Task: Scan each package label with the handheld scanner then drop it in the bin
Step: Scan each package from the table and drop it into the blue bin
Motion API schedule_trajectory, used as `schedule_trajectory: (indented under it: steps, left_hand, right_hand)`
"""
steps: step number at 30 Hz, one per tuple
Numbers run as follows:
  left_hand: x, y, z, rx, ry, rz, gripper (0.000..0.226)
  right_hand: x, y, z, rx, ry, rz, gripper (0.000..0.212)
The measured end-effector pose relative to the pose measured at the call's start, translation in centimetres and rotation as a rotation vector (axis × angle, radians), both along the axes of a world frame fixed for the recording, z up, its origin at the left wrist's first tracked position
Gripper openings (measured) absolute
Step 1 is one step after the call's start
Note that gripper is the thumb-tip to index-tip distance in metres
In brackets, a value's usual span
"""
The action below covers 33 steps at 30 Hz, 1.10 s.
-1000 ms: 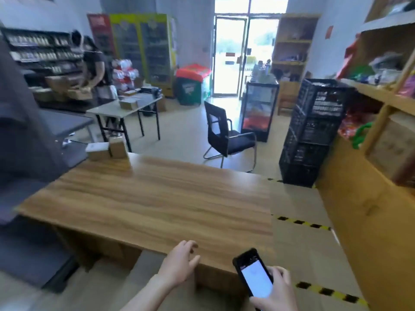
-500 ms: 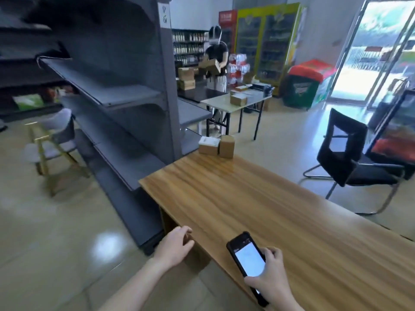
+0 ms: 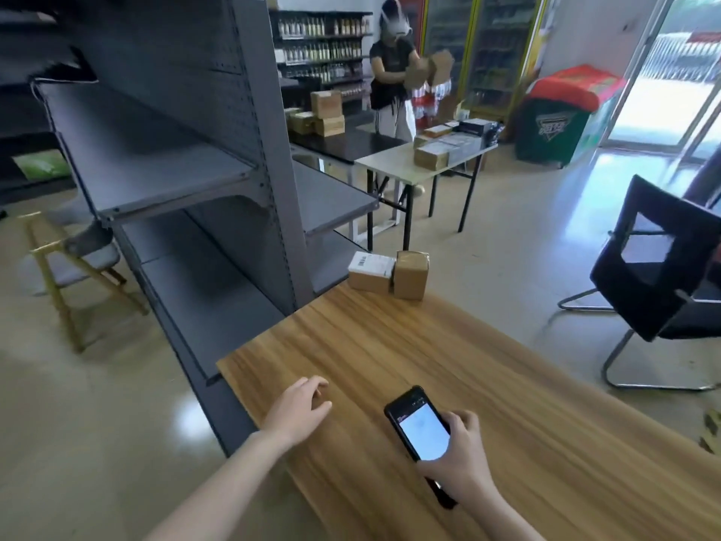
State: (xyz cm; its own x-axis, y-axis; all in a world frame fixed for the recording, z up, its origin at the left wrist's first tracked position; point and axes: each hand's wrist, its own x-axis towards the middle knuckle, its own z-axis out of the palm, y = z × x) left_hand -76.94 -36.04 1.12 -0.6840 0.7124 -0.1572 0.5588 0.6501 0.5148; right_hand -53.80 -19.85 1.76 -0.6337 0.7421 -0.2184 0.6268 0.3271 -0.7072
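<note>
Wooden table now faces you after your turn; two packages wait at its far corner, likely unscanned. Your right hand grips the scanner; left hand relaxed, empty.

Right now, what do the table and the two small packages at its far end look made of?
Table: wood or wood-look laminate, smooth, streaked grain showing. Left package: matte brown cardboard, white printed label on top. Right package: brown cardboard, apparently taped.
</note>
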Motion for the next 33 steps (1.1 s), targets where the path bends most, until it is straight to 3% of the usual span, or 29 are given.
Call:
schedule_trajectory:
  steps: [5,19,24,30,33]
  left_hand:
    - [-5.2,5.8,-1.1,-0.032,-0.052,-0.071,0.04]
    - [-26.9,25.8,-2.7,-0.007,0.122,-0.195,0.074]
    - [-31.0,29.9,-3.6,-0.015,0.082,-0.248,0.082]
    - [-33.4,33.1,-4.3,-0.171,0.107,-0.366,0.115]
    - [-33.7,33.7,-4.7,-0.211,0.114,-0.4,0.115]
  right_hand:
    - [-3.7,4.1,-0.9,-0.01,-0.005,-0.057,0.089]
    - [-19.5,12.8,-2.9,-0.022,-0.064,-0.248,0.089]
    - [-23.0,13.8,-3.9,-0.042,-0.098,-0.255,0.09]
    - [-24.5,14.3,-4.6,-0.078,-0.109,-0.27,0.091]
    - [-24.3,14.1,-4.8,-0.087,-0.131,-0.261,0.094]
